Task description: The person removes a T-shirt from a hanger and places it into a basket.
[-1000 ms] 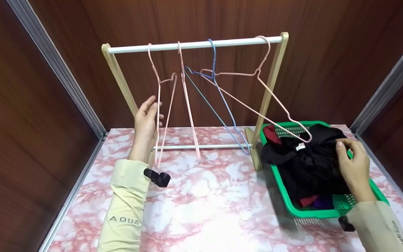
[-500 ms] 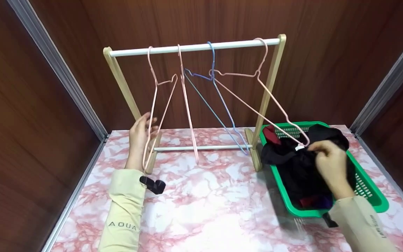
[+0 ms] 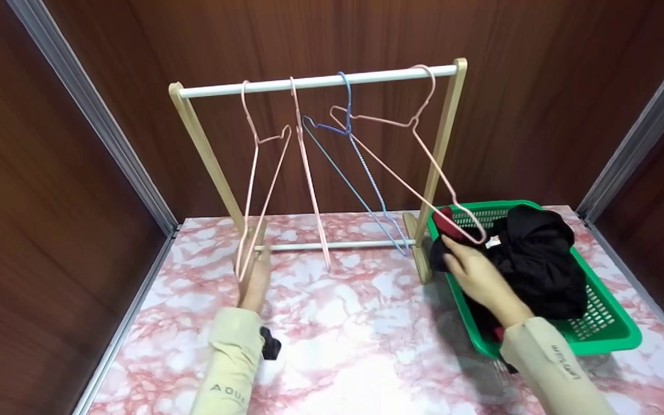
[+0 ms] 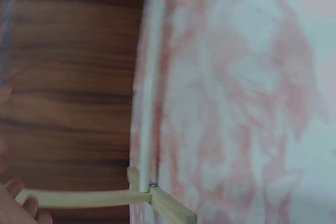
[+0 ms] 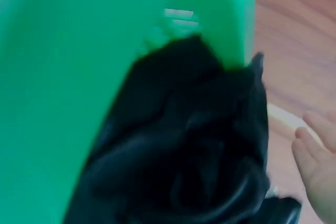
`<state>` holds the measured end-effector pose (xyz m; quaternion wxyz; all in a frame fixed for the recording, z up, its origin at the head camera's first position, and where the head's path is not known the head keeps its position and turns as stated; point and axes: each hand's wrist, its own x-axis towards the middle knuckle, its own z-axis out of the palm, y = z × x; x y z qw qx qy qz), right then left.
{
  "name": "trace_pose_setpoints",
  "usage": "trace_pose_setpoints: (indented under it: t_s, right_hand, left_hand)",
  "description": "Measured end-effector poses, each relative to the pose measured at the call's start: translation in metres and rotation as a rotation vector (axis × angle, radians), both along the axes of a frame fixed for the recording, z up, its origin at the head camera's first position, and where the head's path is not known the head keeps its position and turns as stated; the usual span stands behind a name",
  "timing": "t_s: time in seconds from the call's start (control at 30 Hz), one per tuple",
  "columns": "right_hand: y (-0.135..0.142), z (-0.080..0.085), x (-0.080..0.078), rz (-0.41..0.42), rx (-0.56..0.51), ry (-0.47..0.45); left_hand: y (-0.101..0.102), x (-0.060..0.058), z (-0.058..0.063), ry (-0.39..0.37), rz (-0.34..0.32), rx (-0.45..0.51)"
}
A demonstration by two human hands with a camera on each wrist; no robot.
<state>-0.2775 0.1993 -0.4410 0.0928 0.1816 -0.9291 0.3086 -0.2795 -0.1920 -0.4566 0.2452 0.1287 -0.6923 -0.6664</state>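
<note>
My left hand (image 3: pixel 256 282) is low behind the leftmost pink hanger (image 3: pixel 251 190), by the rack's left foot. Its fingers are blurred in the head view; in the left wrist view relaxed fingers (image 4: pixel 32 211) show beside the wooden post (image 4: pixel 84 198), holding nothing. Over the left side of the green basket (image 3: pixel 626 340) is my right hand (image 3: pixel 479 279), its fingers extended and holding nothing. Beneath and beside it lies a black garment (image 3: pixel 539 259) with a white label (image 3: pixel 492 242). Just above that hand hangs the lower corner of the rightmost pink hanger (image 3: pixel 453 196).
The clothes rack has a white top bar (image 3: pixel 378 78) and wooden sides. Another pink hanger (image 3: pixel 312 190) and a blue hanger (image 3: pixel 369 173) hang between the outer two. Red cloth (image 3: pixel 446 222) shows in the basket. Wood-grain panels (image 3: pixel 320 34) enclose the marbled table (image 3: pixel 332 334).
My right hand has swept left across the basket from its right side. My left hand has dropped lower behind the leftmost hanger. The rightmost hanger's lower corner has swung left.
</note>
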Motion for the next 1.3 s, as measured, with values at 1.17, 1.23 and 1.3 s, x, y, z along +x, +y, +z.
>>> trace_pose_setpoints:
  t_s: [1.17, 1.23, 1.3]
  right_hand:
    - [-0.026, 0.003, -0.022, -0.26, 0.393, -0.098]
    - [-0.026, 0.002, -0.022, -0.261, 0.392, -0.096]
    - [-0.026, 0.0, -0.022, -0.26, 0.388, -0.087]
  left_hand:
    - [0.045, -0.01, -0.002, -0.307, 0.054, -1.33]
    - [0.044, -0.01, -0.002, -0.304, 0.039, -1.351]
    - [0.043, -0.009, -0.003, -0.315, 0.006, -1.363]
